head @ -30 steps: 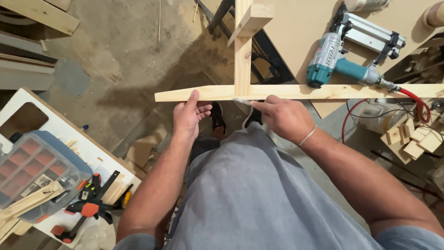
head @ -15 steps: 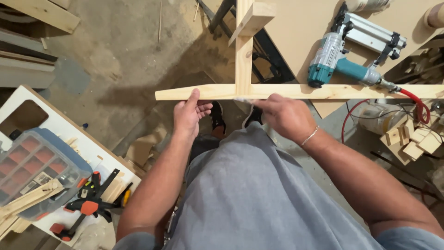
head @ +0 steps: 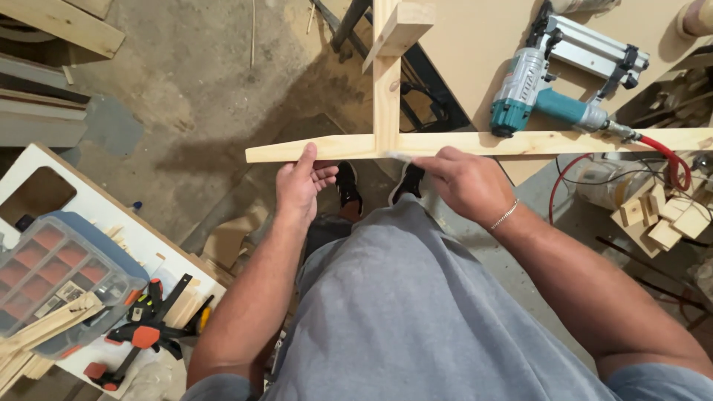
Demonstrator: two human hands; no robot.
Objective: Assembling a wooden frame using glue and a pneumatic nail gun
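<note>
Pale wooden strip (head: 475, 143) lies crosswise along the near edge of the bench (head: 475, 44), meeting an upright strip (head: 386, 89) at a joint. Left hand (head: 301, 186) presses its fingers together against the strip's near edge. Right hand (head: 464, 178) pinches a small white scrap (head: 401, 156) at the joint. A teal nail gun (head: 553, 93) rests just beyond.

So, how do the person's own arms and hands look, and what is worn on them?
Both arms are bare, with no sleeves in view. The left hand wears nothing. The right hand is gloveless, with a thin silver chain bracelet around its wrist.
</note>
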